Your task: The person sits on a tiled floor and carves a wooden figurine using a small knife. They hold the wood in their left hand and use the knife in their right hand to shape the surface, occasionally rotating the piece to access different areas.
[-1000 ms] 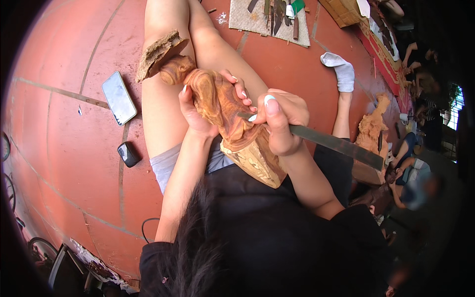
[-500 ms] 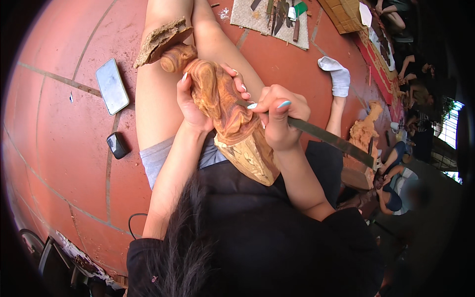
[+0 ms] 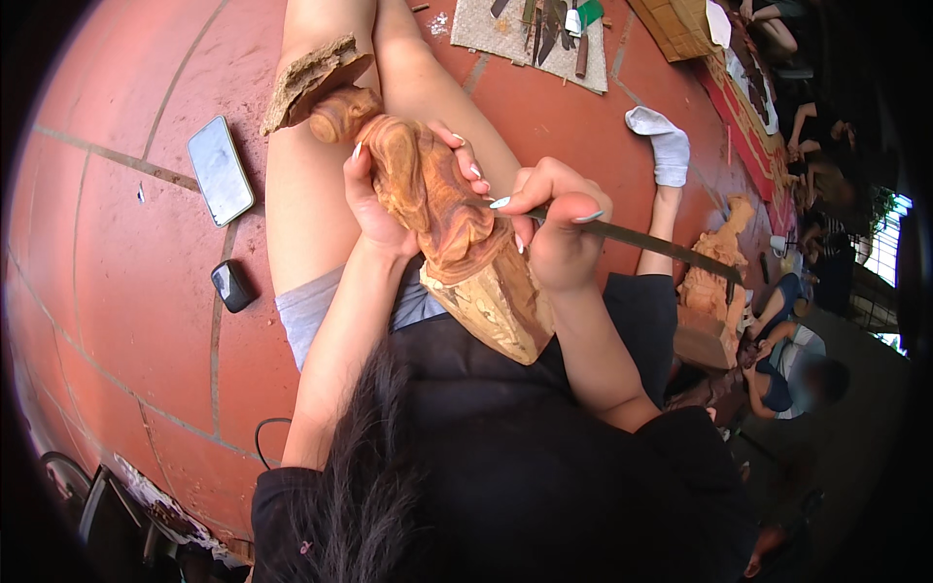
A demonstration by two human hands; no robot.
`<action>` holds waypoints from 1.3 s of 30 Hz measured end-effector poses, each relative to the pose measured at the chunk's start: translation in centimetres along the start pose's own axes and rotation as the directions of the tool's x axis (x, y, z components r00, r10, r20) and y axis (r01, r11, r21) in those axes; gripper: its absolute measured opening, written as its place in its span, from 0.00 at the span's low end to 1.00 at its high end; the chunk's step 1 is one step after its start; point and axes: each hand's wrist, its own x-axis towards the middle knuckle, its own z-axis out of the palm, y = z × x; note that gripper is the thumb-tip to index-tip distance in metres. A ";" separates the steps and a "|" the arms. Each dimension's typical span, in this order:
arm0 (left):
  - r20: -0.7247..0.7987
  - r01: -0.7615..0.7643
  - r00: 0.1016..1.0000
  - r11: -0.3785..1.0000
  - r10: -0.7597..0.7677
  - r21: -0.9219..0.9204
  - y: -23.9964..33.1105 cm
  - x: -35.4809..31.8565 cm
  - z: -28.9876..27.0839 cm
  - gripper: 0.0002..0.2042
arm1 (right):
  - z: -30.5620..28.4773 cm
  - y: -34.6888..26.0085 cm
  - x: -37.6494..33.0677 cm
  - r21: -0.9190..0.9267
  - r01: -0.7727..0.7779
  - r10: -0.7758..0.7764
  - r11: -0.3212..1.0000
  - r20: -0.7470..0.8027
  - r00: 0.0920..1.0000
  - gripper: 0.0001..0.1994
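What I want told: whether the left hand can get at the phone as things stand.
Probably not as it is: the left hand grips the carving. Otherwise the way looks free: the phone lies uncovered on the floor, just past the leg.

Close downward fisheye, head height.
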 end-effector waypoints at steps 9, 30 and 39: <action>0.014 0.022 1.000 0.999 -0.022 -0.026 0.1 -0.2 0.3 0.40 | -0.6 0.1 -0.8 0.016 0.000 0.000 1.000 0.006 1.000 0.36; -0.015 0.010 1.000 1.000 -0.010 -0.007 0.2 -0.2 -0.2 0.40 | -0.3 0.3 -0.5 -0.060 0.028 -0.029 0.998 -0.023 0.999 0.36; -0.021 0.017 1.000 0.999 -0.018 -0.028 0.2 -0.3 0.1 0.40 | -0.4 0.3 -0.6 0.005 -0.013 0.013 1.000 -0.009 1.000 0.38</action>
